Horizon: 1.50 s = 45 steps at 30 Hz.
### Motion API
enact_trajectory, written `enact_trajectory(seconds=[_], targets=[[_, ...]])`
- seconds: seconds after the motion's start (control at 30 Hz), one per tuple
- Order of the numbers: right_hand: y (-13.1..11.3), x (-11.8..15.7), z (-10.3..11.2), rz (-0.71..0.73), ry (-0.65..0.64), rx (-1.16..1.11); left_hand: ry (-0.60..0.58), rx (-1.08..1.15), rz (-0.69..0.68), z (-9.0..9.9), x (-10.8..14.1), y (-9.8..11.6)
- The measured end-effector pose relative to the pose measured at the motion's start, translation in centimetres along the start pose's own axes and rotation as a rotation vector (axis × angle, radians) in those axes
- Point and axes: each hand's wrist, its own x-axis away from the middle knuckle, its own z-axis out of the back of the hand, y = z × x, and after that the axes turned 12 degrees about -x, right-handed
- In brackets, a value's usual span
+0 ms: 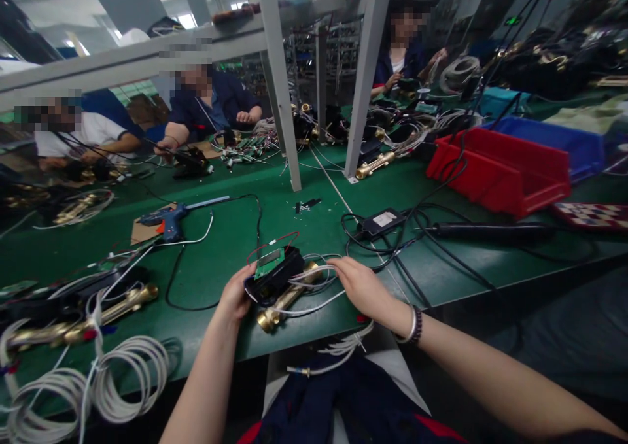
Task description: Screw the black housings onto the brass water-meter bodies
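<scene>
At the table's front edge, my left hand (pixel 239 295) is closed around the left side of a black plastic housing (pixel 275 282). A green circuit board with a small display (pixel 269 261) sits tilted in the housing, and a thin red wire (pixel 273 242) arcs above it. Attached beneath is a brass pipe fitting (pixel 271 316), its threaded end toward me. My right hand (pixel 360 288) pinches grey-white cables (pixel 318 271) just right of the housing. More of this cable (pixel 343 349) hangs over the edge onto my lap.
A blue glue gun (pixel 171 223) lies back left. Brass pipe assemblies (pixel 98 312) and coiled cables (pixel 130 378) crowd the left. A black power adapter (pixel 383 222), tangled cords and a red bin (pixel 500 172) are on the right. Posts (pixel 279 91) rise mid-table; several people work across.
</scene>
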Motion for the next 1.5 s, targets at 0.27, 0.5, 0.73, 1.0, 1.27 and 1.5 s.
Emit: enact_trajectory(seconds=[0.27, 0.5, 0.73, 1.0, 1.27, 1.5], targets=[[0.4, -0.3, -2.8, 0.041, -0.064, 0.065, -0.047, -0.185, -0.101, 0.1, 0.5, 0.8], [2.0, 0.4, -5.2, -0.183, -0.038, -0.253, 0.055, -0.263, -0.377, -0.2, 1.6, 2.0], [1.9, 0.5, -8.3, -0.382, 0.045, -0.553, -0.046, -0.369, -0.329, -0.7, 2.3, 2.7], [0.8, 0.6, -9.2, -0.334, 0.123, -0.609, 0.0, -0.294, -0.388, -1.6, 3.7, 2.7], [0.1, 1.0, -7.4, -0.248, 0.088, -0.514, -0.013, -0.121, -0.373, -3.5, 7.0, 2.7], [1.2, 3.6, -4.4, 0.056, 0.255, -0.081, 0.048, 0.174, -0.392, -4.3, 7.2, 2.8]])
